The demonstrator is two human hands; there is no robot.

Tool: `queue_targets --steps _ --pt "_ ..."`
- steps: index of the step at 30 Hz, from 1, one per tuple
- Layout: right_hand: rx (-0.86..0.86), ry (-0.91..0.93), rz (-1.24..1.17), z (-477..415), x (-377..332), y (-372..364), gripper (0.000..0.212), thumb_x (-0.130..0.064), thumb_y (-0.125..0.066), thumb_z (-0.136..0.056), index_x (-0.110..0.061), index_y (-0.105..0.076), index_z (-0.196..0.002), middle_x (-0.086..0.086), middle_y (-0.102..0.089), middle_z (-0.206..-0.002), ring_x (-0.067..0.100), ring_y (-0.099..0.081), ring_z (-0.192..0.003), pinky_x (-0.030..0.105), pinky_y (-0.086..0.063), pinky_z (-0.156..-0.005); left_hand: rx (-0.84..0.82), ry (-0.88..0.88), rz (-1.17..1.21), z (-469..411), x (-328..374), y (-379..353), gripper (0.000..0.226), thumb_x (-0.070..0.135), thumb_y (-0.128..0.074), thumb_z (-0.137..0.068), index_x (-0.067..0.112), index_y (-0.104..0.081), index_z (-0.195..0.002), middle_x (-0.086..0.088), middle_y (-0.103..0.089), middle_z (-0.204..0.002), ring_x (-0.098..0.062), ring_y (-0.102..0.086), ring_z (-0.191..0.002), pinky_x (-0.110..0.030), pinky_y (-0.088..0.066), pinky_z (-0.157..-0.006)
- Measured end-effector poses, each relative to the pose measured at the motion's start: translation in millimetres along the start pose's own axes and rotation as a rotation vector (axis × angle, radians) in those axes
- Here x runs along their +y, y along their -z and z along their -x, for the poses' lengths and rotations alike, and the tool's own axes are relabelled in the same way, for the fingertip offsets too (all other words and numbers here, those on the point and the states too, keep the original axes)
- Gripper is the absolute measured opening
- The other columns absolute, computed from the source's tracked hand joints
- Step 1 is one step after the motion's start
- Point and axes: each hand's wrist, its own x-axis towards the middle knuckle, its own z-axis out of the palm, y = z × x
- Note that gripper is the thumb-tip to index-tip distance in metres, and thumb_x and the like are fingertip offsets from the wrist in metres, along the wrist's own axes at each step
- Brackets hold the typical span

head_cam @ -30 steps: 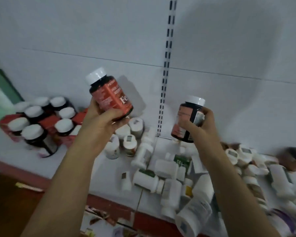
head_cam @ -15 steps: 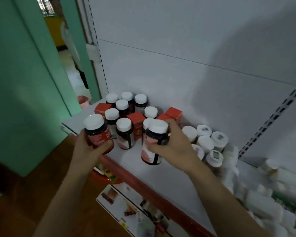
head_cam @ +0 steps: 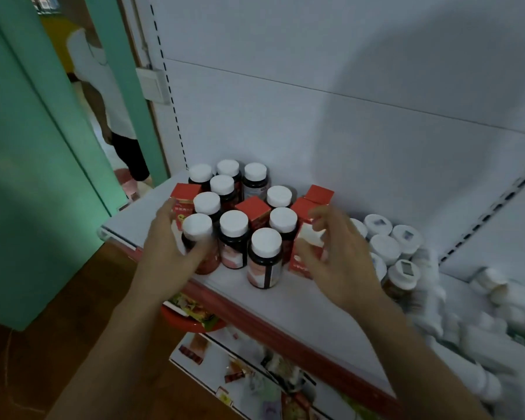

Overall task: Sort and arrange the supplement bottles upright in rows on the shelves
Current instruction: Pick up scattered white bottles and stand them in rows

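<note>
Clearly, the dark bottles stand upright in a cluster at the centre of the frame, on the shelf among red boxes. The left hand wraps the front-left bottle. The right hand hovers with spread fingers and holds nothing. The bottles look stiff, light and smooth, maybe slippery, so I would grip one around the body, under its white cap.

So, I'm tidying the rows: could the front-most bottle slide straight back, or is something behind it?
Blocked. Another dark bottle stands directly behind the front-most bottle, a red box sits close at its right, and the left hand grips the front-left bottle.
</note>
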Motion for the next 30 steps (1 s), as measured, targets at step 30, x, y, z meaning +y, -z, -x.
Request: queue_targets --steps 30 --pt "-0.555 -0.289 0.432 161 155 228 0.110 -0.062 -0.082 -0.066 -0.051 -0.015 -0.153 -0.019 -0.017 -0.159 0.007 -0.011 -0.146 0.043 -0.009 -0.118 -0.798 -0.952 -0.276 81 203 -235 0.026 0.033 -0.065 -0.096 0.033 -0.063 -0.121 0.025 -0.050 -0.109 0.008 -0.044 -0.095 -0.023 -0.042 -0.087"
